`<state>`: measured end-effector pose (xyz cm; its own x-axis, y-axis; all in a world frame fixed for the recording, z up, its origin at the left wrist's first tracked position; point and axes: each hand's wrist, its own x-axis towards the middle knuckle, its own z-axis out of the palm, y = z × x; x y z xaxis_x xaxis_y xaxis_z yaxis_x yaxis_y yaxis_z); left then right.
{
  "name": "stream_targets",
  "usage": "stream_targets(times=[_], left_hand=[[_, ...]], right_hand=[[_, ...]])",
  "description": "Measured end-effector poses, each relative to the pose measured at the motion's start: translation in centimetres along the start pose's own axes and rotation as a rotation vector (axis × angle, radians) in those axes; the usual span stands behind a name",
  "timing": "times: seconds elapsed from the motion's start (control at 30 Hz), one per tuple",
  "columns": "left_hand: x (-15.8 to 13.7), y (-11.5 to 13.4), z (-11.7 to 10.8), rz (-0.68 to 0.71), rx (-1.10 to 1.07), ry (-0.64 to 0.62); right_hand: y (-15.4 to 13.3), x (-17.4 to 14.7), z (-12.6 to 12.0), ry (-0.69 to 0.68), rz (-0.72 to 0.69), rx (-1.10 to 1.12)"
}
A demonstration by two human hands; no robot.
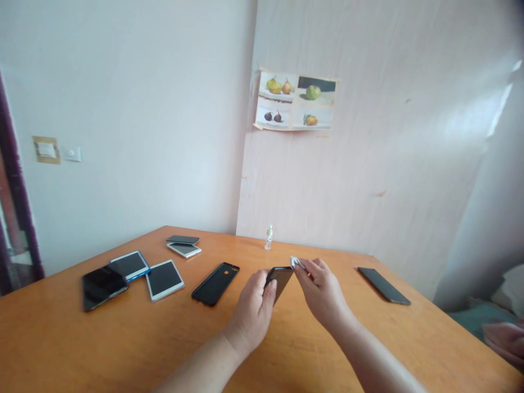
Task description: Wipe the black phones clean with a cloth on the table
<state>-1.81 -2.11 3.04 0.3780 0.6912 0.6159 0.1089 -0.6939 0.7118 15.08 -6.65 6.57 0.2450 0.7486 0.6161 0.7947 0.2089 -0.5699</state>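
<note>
My left hand [256,305] is closed around a dark smartphone [281,281], tilted up above the table with its narrow edge toward the far side. At the phone's upper right corner, my right hand [323,289] pinches a small crumpled white wipe [295,263]; whether it is cloth or paper I cannot tell. The wipe touches or nearly touches the phone's edge. Left of my hands lies an empty black phone case [215,284], its inside facing up and a round cutout near its far end.
On the wooden table [172,349], several phones and tablets lie at left, including a white tablet [165,279] and a black tablet [103,287]. A small clear bottle [268,238] stands near the wall. Another dark phone [383,285] rests at right.
</note>
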Motion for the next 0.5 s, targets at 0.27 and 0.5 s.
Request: stream_targets(times=[0.27, 0.5], left_hand=[[0.5, -0.1, -0.1, -0.050, -0.085, 0.051], [0.5, 0.2, -0.2, -0.022, -0.154, 0.014]], right_hand=[[-0.1, 0.0, 1.7, 0.058, -0.027, 0.118], [-3.7, -0.5, 2.1, -0.036, -0.187, 0.122]])
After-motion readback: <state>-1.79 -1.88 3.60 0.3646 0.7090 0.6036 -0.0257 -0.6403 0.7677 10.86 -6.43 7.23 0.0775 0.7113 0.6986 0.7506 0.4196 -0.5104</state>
